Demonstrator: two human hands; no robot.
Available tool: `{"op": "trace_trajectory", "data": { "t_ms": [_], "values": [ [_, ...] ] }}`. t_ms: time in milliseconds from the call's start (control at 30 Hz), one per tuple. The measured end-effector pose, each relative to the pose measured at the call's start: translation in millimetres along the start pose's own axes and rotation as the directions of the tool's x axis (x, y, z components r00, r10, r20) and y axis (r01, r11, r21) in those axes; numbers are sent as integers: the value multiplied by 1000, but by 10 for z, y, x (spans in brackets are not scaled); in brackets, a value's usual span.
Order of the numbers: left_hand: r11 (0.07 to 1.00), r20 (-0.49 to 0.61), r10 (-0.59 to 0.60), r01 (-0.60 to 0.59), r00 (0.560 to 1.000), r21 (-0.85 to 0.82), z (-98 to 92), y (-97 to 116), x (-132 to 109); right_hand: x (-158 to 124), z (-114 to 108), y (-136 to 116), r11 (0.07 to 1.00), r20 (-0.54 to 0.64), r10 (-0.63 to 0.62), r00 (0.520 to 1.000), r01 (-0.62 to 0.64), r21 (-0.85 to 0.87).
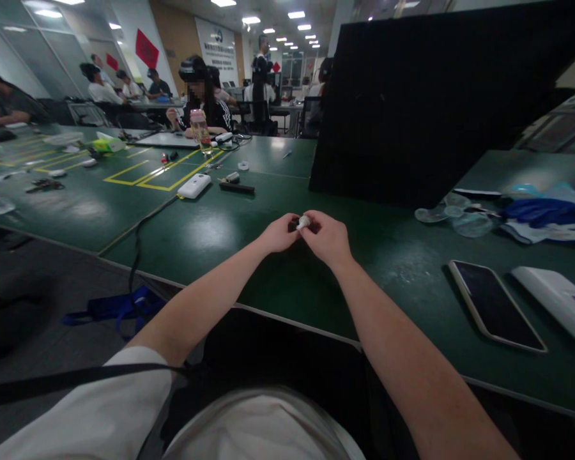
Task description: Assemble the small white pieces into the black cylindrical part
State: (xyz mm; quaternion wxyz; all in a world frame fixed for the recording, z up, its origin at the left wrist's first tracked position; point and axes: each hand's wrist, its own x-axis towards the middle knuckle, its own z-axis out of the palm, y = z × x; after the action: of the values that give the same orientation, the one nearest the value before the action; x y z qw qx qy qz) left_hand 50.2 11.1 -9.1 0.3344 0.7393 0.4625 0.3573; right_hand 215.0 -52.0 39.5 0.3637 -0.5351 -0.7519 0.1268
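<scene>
Over the green table, my left hand [281, 234] and my right hand [326, 237] meet at their fingertips, with both sets of fingers curled inward. Between them is a small white object [303, 222], rounded at the top with a narrower part pointing down to the left. My right thumb and fingers pinch it from the right, while my left fingertips close on its left side. What exactly it is, I cannot make out, and the fingers hide part of it.
A large black panel [388, 108] stands at the right. Nearer lie a phone [496, 303], a white device [558, 297] and blue cloth-like material [546, 212]. Left of centre are a white power bank [194, 186] with a cable, a dark bar [237, 188] and a bottle [200, 131]. A person [206, 105] sits opposite.
</scene>
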Motion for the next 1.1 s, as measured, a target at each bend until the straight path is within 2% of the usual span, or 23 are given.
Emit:
{"op": "trace_trajectory", "data": {
  "t_ms": [133, 233, 400, 567, 700, 800, 967, 1100],
  "values": [
    [1000, 18, -12, 12, 1000, -3, -11, 19, 6, 9, -22, 8, 999, -77, -13, 997, 10, -43],
    [999, 25, -33, 34, 999, -20, -22, 55, -5, 26, -31, 38, 997, -141, 33, 989, -42, -58],
    [1000, 33, -22, 22, 999, -1, -38, 98, -38, 43, -10, 95, 993, -109, 114, 988, -109, 53],
    [998, 17, -10, 11, 1000, -54, -28, 68, -13, 44, 5, 115, 992, -109, 100, 989, -91, 86],
    [998, -39, -18, 16, 999, -56, -10, 39, 15, 64, 9, 130, 997, -236, 75, 969, -66, 47],
    [1000, -38, 2, -3, 999, -28, 6, 25, 19, 81, 14, 150, 998, -311, 60, 949, -47, 48],
    [1000, 12, 21, -21, 1000, -11, 18, 32, 10, 84, 2, 141, 999, -233, 37, 972, -28, 39],
    [999, -14, 4, -3, 1000, 38, -11, 91, -17, 75, -26, 98, 999, -203, 51, 978, -50, 11]
  ]
}}
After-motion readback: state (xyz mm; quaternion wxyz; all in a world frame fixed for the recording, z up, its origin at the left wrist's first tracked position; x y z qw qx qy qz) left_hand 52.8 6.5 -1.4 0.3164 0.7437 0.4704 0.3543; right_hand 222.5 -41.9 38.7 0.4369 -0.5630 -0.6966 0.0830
